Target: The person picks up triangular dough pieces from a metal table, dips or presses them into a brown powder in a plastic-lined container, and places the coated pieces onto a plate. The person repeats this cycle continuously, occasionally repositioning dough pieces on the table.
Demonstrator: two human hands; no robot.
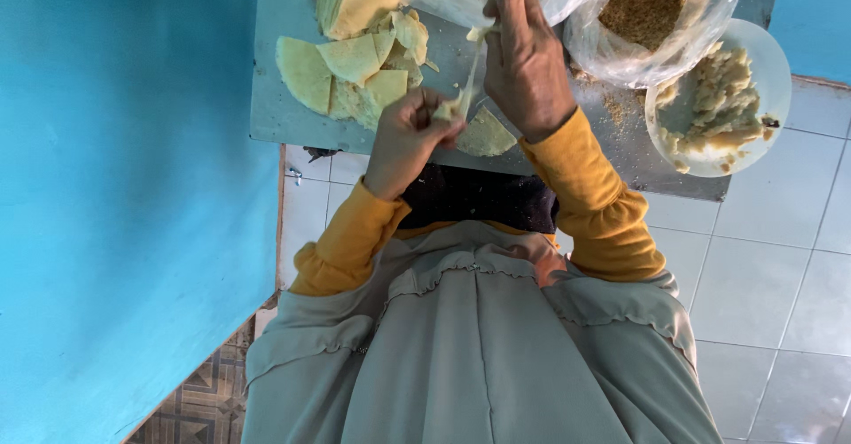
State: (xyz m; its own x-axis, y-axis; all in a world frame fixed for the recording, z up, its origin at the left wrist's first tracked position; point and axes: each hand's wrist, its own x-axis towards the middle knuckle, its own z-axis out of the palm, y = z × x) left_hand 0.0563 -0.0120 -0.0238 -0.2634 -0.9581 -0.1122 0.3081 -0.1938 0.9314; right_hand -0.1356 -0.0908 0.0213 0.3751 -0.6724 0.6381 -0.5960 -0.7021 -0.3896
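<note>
Two hands pinch one pale dough strip (pixel 467 85) above table (pixel 275 72): left hand (pixel 409 134) grips lower end, right hand (pixel 525 58) upper end; long axis near-vertical in view.

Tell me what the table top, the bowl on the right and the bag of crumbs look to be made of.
Table top: dull grey sheet, probably metal or laminate, with a thin edge. Bowl: smooth white, plastic or enamel; cannot tell which. Bag: thin clear plastic film, glossy and creased, with brown crumbs showing through it.
</note>
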